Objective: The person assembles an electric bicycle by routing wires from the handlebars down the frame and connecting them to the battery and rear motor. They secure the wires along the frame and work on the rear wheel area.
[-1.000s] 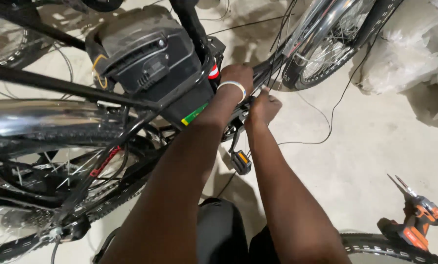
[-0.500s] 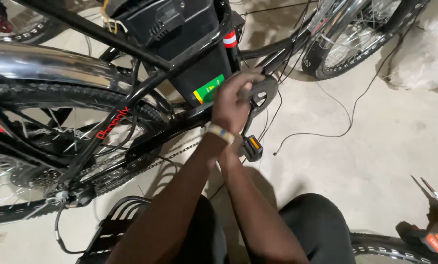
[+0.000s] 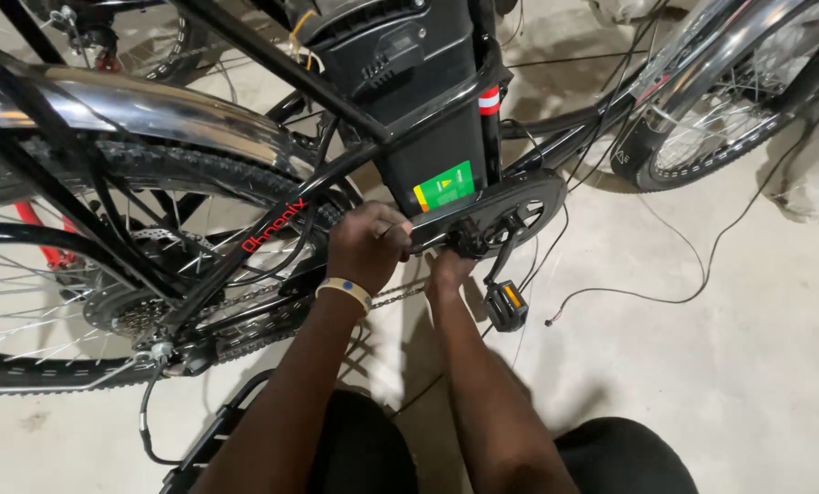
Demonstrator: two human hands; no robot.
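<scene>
A view from above looks down on a black bicycle standing on a pale concrete floor [image 3: 748, 366]. At the far left, the rear wheel [image 3: 53, 302] fills the frame edge, with silver spokes, a knobbly tyre and a shiny chrome mudguard [image 3: 153, 110] curving over it. A gear cluster [image 3: 135, 316] sits at the hub, and a chain [image 3: 396, 295] runs from it toward the middle of the bike.

Moving right, the left hand [image 3: 366, 245], with a pale band at the wrist, is curled into a closed grip at the rear edge of the black chain guard [image 3: 510, 212], just above the chain; exactly what its fingers clasp is hidden. Just beside it, the right hand [image 3: 448, 267] reaches up under the guard at the crank [image 3: 501, 256], its fingers tucked out of sight, so I cannot tell whether that grip is open or closed. Both forearms rise from the bottom of the view.

Directly above the hands stands a large black battery case [image 3: 409, 101] mounted in the frame, with a green and orange label low on its side. Below and right of the crank hangs a black pedal [image 3: 506, 306] with an orange reflector. A thin black cable [image 3: 666, 293] trails loosely across the floor. At the upper right, part of another wheel [image 3: 721, 128] with a chrome mudguard leans into view.
</scene>
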